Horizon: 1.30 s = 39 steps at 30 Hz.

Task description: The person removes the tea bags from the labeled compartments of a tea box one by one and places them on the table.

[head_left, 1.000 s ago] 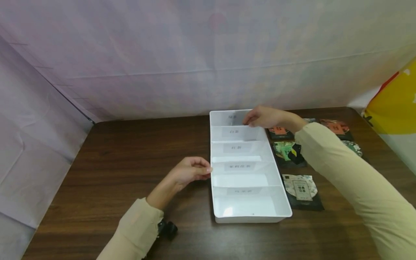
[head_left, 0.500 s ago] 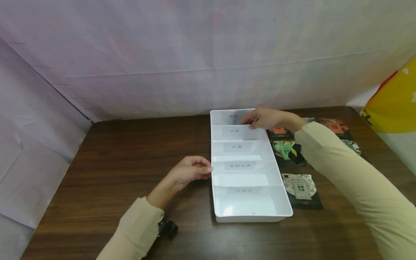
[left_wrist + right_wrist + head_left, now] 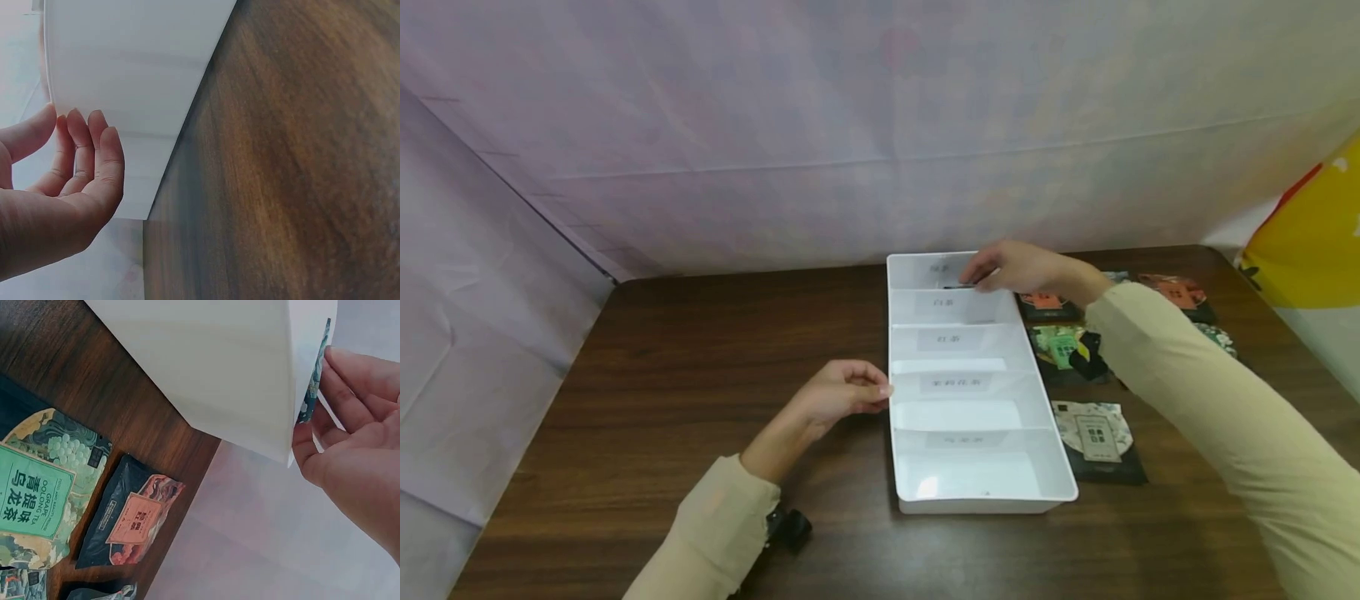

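Observation:
A white divided box (image 3: 985,506) with a label in each of its several compartments stands on the table. My left hand (image 3: 842,390) pinches its left rim; in the left wrist view the thumb (image 3: 37,131) is on the rim's inner side and the fingers (image 3: 111,147) curl against the outer wall. My right hand (image 3: 1018,268) reaches over the right rim into the farthest compartment. It holds a dark tea packet (image 3: 317,375) with a green-blue pattern, seen nearly edge-on in the right wrist view, just inside the box wall.
Right of the box lie several tea packets: a cream one (image 3: 1097,437) nearest, a green grape oolong one (image 3: 1054,348) behind it, and red ones (image 3: 1176,293) farther back. The right forearm passes over some. A patterned cloth (image 3: 880,125) hangs behind the table.
The right hand's fingers dipped lower in the far compartment, then rose slightly; a dark packet edge now shows under the fingertips. The left hand and the box stay nearly still.

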Each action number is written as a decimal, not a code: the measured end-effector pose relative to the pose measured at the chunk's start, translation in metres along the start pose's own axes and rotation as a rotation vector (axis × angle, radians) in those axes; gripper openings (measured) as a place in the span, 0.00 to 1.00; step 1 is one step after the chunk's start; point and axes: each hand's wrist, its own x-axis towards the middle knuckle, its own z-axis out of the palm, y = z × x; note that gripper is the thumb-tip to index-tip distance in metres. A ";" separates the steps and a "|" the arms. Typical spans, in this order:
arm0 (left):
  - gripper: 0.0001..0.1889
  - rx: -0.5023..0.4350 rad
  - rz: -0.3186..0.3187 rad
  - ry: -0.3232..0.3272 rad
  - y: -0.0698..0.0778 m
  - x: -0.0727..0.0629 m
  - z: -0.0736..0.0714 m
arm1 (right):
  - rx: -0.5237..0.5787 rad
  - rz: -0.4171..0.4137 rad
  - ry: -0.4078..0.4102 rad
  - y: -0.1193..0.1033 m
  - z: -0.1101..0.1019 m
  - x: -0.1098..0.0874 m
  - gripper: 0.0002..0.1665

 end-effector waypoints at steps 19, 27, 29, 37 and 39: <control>0.02 -0.016 0.012 -0.017 -0.004 0.001 -0.001 | 0.103 0.011 0.135 0.005 -0.004 -0.005 0.13; 0.03 -0.015 0.016 -0.022 -0.004 0.001 0.000 | 0.058 0.005 0.173 0.009 -0.002 -0.007 0.11; 0.03 -0.015 0.018 -0.021 -0.004 0.002 0.000 | 0.055 0.007 0.193 0.009 -0.002 -0.007 0.11; 0.03 -0.009 0.013 -0.022 -0.003 0.001 0.001 | 0.053 0.012 0.249 0.009 -0.003 -0.011 0.11; 0.03 -0.007 0.012 -0.022 -0.003 0.001 0.001 | 0.055 0.021 0.266 0.007 -0.005 -0.014 0.10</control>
